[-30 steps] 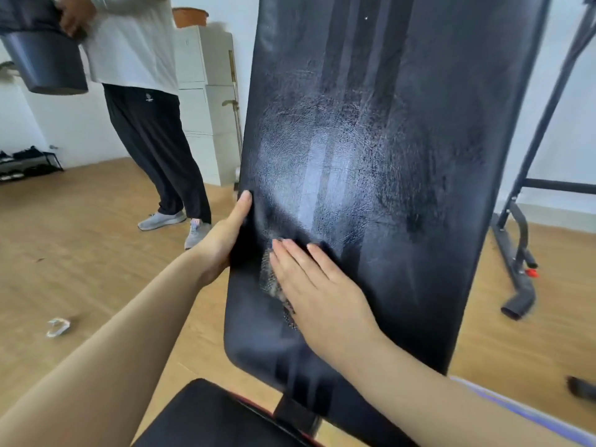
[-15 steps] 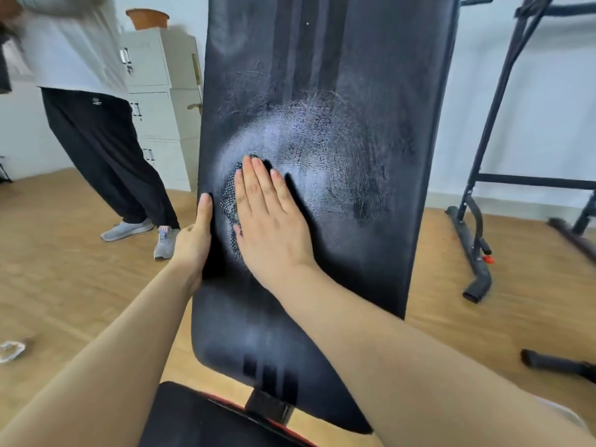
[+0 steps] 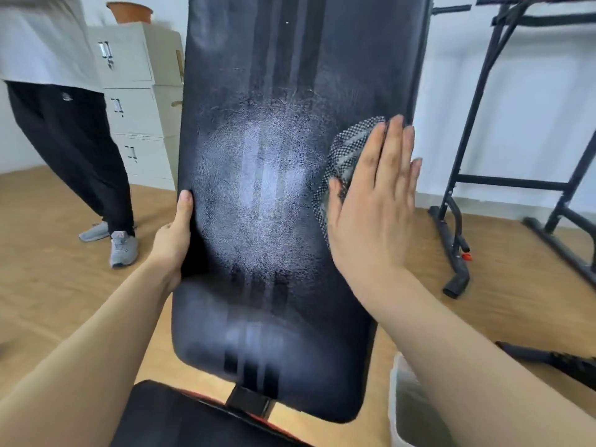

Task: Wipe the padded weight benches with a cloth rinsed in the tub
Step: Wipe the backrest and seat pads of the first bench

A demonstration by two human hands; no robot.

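Black pad [image 3: 274,91]: left hand [image 3: 172,240] grips edge, flat right hand [image 3: 374,201] presses cloth [image 3: 348,153]; cabinets [image 3: 138,91] behind.

You stand on a light wooden plank floor [image 3: 48,285] that runs back to plain white walls [image 3: 532,91]. At the floor's far left edge, against the wall, a stack of cream drawer cabinets [image 3: 138,91] shows three tiers, with a brown pot [image 3: 130,11] on top. Just in front of them another person [image 3: 71,140] stands in a pale top, dark trousers and grey trainers [image 3: 124,250]. On your right a black tubular steel rack [image 3: 464,150] rests its feet on the floor near the wall, with an orange-red knob [image 3: 466,256] on its near foot. A separate black bar [image 3: 548,359] lies on the floor closer to you. The light is soft and even.
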